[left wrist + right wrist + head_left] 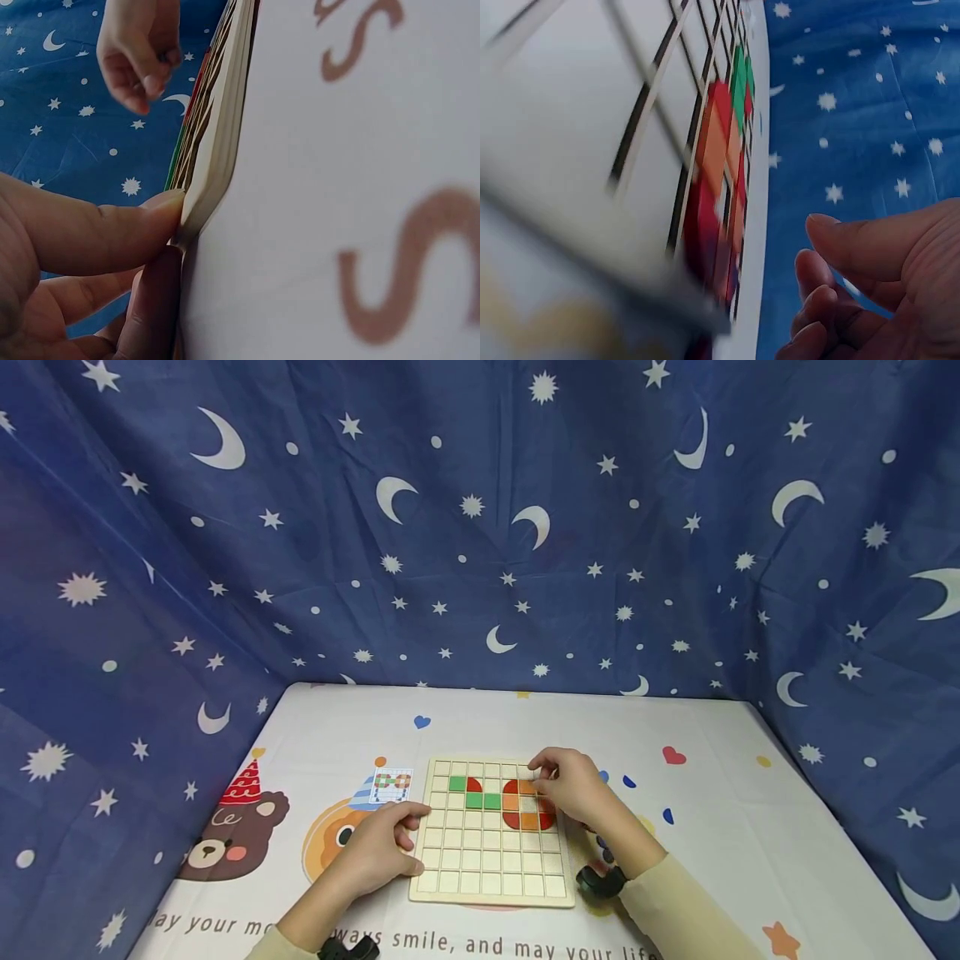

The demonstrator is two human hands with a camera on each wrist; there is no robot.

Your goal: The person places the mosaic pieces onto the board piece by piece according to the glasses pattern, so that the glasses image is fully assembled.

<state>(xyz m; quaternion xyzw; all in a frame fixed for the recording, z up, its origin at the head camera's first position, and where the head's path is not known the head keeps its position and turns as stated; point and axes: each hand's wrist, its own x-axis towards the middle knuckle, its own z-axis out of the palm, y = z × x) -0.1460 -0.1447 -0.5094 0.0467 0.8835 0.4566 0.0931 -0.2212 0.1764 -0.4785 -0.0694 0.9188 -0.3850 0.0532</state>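
Board: the pale wooden grid board (491, 843) lay flat on the white printed tablecloth (712, 810), with green, red and orange tiles (517, 802) filling its far rows.
Left hand: the left hand (378, 852) pinched the board's near-left edge — thumb on top.
Right hand: the right hand (573, 789) hovered over the far-right tiles, fingers curled; whether they held a piece could not be told.
Advice: keep the board pinned — lower pieces squarely into cells.
Card: a small pattern card (391, 785) lay just left of the board.
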